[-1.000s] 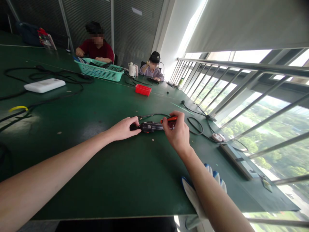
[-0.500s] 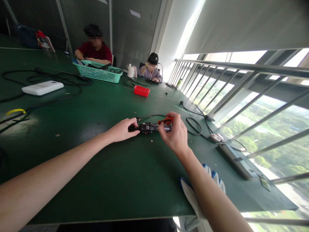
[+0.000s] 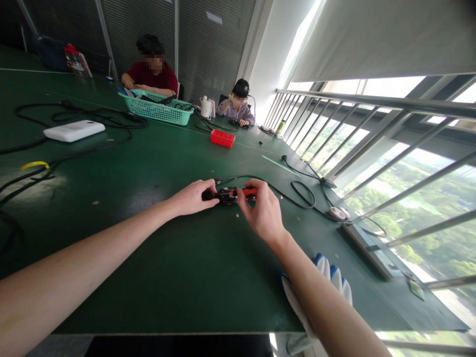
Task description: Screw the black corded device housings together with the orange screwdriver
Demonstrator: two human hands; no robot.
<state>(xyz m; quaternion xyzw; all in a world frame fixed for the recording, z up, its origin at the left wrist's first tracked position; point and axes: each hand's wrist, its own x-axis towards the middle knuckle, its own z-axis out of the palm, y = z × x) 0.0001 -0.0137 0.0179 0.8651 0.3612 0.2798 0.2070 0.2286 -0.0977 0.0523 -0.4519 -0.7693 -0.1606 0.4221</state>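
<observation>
A black handheld tool (image 3: 226, 197), perhaps a corded power tool, lies on the green table (image 3: 178, 277) in front of me. My left hand (image 3: 194, 198) pinches its dark left end between thumb and fingers. Over the tool's right end, my right hand (image 3: 263, 210) grips an orange-and-black piece (image 3: 250, 191) that looks like a housing cover. The piece rests along or just above the body; my fingers hide whether it is seated. A black cable (image 3: 277, 188) curves behind the tool toward the right.
A red bin (image 3: 222, 139) and a teal basket (image 3: 159, 110) stand farther back, with two people beyond. White-and-blue gloves (image 3: 329, 277) lie beneath my right forearm. A white box (image 3: 74, 131) and cables are at left; a metal railing (image 3: 372, 105) runs along the right.
My right hand has moved left and lowered the orange-and-black piece onto or close to the tool's body. My left hand keeps its pinch. The camera has turned slightly left.
</observation>
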